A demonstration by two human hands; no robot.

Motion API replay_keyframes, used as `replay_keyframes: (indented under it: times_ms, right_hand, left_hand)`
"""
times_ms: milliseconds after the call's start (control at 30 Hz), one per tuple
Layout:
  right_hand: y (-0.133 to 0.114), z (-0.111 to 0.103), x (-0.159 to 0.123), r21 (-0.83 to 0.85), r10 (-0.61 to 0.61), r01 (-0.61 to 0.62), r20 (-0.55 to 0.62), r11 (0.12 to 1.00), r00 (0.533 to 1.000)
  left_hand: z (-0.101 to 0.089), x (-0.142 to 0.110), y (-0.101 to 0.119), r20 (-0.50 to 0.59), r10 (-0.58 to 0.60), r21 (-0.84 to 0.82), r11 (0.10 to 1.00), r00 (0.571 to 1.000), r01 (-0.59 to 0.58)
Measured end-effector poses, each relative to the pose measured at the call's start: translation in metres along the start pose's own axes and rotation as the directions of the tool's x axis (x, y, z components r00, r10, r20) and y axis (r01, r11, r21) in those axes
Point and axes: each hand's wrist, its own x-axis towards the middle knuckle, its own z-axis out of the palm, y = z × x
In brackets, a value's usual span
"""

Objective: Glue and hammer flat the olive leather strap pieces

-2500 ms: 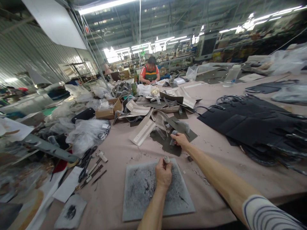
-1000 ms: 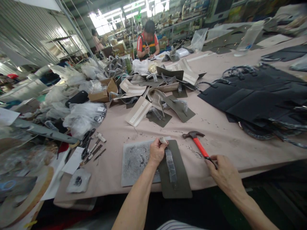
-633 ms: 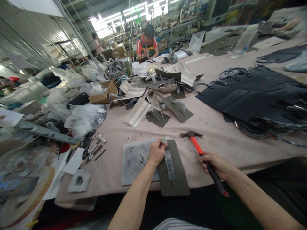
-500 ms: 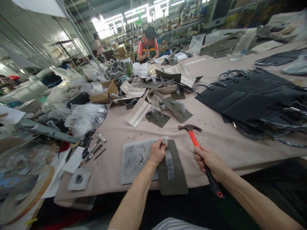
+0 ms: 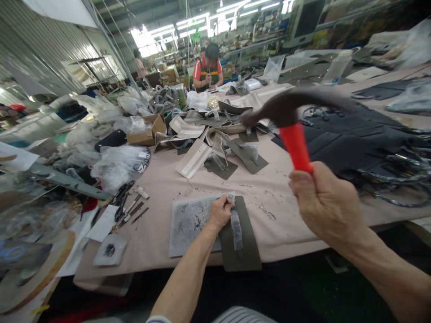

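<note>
My left hand is closed around an upright metal punch, of which only the round top shows. It stands at the upper left edge of a dark olive panel with a plastic-wrapped handle. The panel overlaps a grey, worn slab. In my right hand is a claw hammer with a red and black grip, raised high to the right of the panel. The lower end of its handle is hidden by the hand, and its head is blurred.
Several similar panels lie heaped beyond the slab. Black bag pieces are stacked at the right. Scissors and thin tools lie left, near a small plastic packet. Across the table sits another person.
My right hand has lifted the hammer up from low over the table, closer to the camera. My left hand, the punch and the panel stay nearly in place.
</note>
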Motion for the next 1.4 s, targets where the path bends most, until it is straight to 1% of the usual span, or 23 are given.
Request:
replay_keyframes:
  times_ms: [33, 67, 100, 133, 200, 233, 267, 433, 567, 600, 633, 700, 733, 767, 800, 867, 900, 1033, 1133, 1200, 1300, 1367, 1400]
  right_hand:
    - [-0.002, 0.003, -0.002, 0.029, 0.011, -0.009, -0.076, 1.0, 0.997]
    - [0.0, 0.009, -0.008, 0.042, 0.002, 0.001, -0.067, 0.999, 0.998]
    - [0.004, 0.018, -0.017, 0.03, -0.016, 0.015, 0.018, 0.999, 1.0]
    - [0.011, 0.028, -0.027, 0.006, -0.039, 0.039, 0.176, 0.999, 0.984]
    - [0.028, 0.044, -0.045, -0.099, 0.015, 0.042, 0.518, 0.994, 0.856]
    - [0.036, 0.049, -0.05, -0.154, 0.069, 0.035, 0.619, 0.987, 0.783]
    - [0.043, 0.053, -0.054, -0.194, 0.11, 0.029, 0.667, 0.981, 0.737]
    - [0.068, 0.063, -0.055, -0.209, 0.172, -0.031, 0.703, 0.977, 0.69]
    - [0.091, 0.086, -0.071, -0.327, 0.319, -0.104, 0.722, 0.939, 0.614]
    - [0.093, 0.092, -0.077, -0.36, 0.328, -0.081, 0.704, 0.929, 0.63]
    - [0.093, 0.098, -0.082, -0.373, 0.304, -0.043, 0.677, 0.927, 0.671]
    - [0.083, 0.106, -0.09, -0.309, 0.138, 0.069, 0.6, 0.949, 0.788]
    - [0.074, 0.11, -0.092, -0.235, 0.011, 0.148, 0.564, 0.961, 0.826]
    - [0.063, 0.112, -0.094, -0.147, -0.121, 0.237, 0.548, 0.96, 0.828]
    - [0.052, 0.115, -0.094, -0.053, -0.245, 0.326, 0.547, 0.944, 0.8]
    - [0.031, 0.12, -0.093, 0.098, -0.426, 0.458, 0.574, 0.884, 0.699]
    - [0.022, 0.122, -0.091, 0.134, -0.464, 0.488, 0.593, 0.862, 0.658]
    - [0.002, 0.127, -0.085, 0.087, -0.461, 0.539, 0.643, 0.838, 0.612]
    - [-0.007, 0.124, -0.08, 0.038, -0.456, 0.579, 0.66, 0.814, 0.597]
    - [-0.012, 0.12, -0.077, -0.063, -0.354, 0.518, 0.66, 0.853, 0.663]
    - [-0.019, 0.114, -0.071, -0.257, -0.104, 0.323, 0.614, 0.911, 0.783]
    - [-0.022, 0.112, -0.071, -0.307, 0.036, 0.185, 0.594, 0.934, 0.804]
    - [-0.023, 0.112, -0.073, -0.302, 0.091, 0.121, 0.603, 0.946, 0.793]
  left_hand:
    - [0.0, 0.0, 0.0, 0.0, -0.003, -0.004, 1.0, 1.0, 0.003]
    - [0.0, 0.0, 0.0, 0.001, -0.009, -0.005, 1.0, 1.0, 0.009]
    - [0.0, -0.001, -0.001, 0.003, -0.015, -0.004, 1.0, 1.0, 0.015]
    - [0.0, -0.001, -0.001, 0.004, -0.019, -0.001, 1.0, 1.0, 0.019]
    - [0.001, -0.001, -0.003, 0.006, -0.022, 0.004, 1.0, 1.0, 0.022]
    - [0.002, 0.0, -0.004, 0.008, -0.024, 0.005, 1.0, 1.0, 0.024]
    - [0.002, 0.0, -0.005, 0.007, -0.026, 0.002, 1.0, 1.0, 0.026]
    - [0.002, 0.001, -0.005, -0.005, -0.023, -0.029, 0.999, 1.0, 0.022]
    - [0.001, 0.001, -0.004, -0.002, -0.021, -0.044, 0.999, 1.0, 0.021]
    - [0.002, 0.001, -0.005, -0.004, -0.025, -0.049, 0.999, 1.0, 0.024]
    - [0.002, 0.001, -0.005, -0.008, -0.029, -0.055, 0.998, 1.0, 0.029]
    - [0.002, 0.001, -0.007, -0.016, -0.039, -0.071, 0.997, 0.999, 0.038]
    - [0.003, 0.001, -0.008, -0.022, -0.045, -0.082, 0.996, 0.999, 0.043]
    - [0.003, 0.001, -0.009, -0.028, -0.049, -0.097, 0.994, 0.998, 0.046]
    - [0.004, 0.002, -0.01, -0.031, -0.055, -0.12, 0.991, 0.998, 0.051]
    - [0.005, 0.004, -0.012, -0.037, -0.081, -0.191, 0.979, 0.996, 0.072]
    - [0.006, 0.005, -0.013, -0.044, -0.107, -0.239, 0.967, 0.993, 0.093]
    - [0.007, 0.016, -0.008, -0.113, -0.277, -0.428, 0.88, 0.954, 0.205]
    - [-0.007, 0.025, 0.008, -0.203, -0.356, -0.54, 0.818, 0.912, 0.199]
    - [-0.025, 0.03, 0.026, -0.283, -0.338, -0.571, 0.812, 0.898, 0.125]
    - [-0.053, 0.034, 0.051, -0.375, -0.226, -0.522, 0.853, 0.899, -0.003]
    - [-0.063, 0.033, 0.059, -0.372, -0.168, -0.485, 0.874, 0.913, -0.037]
    - [-0.064, 0.032, 0.059, -0.353, -0.155, -0.473, 0.881, 0.923, -0.033]
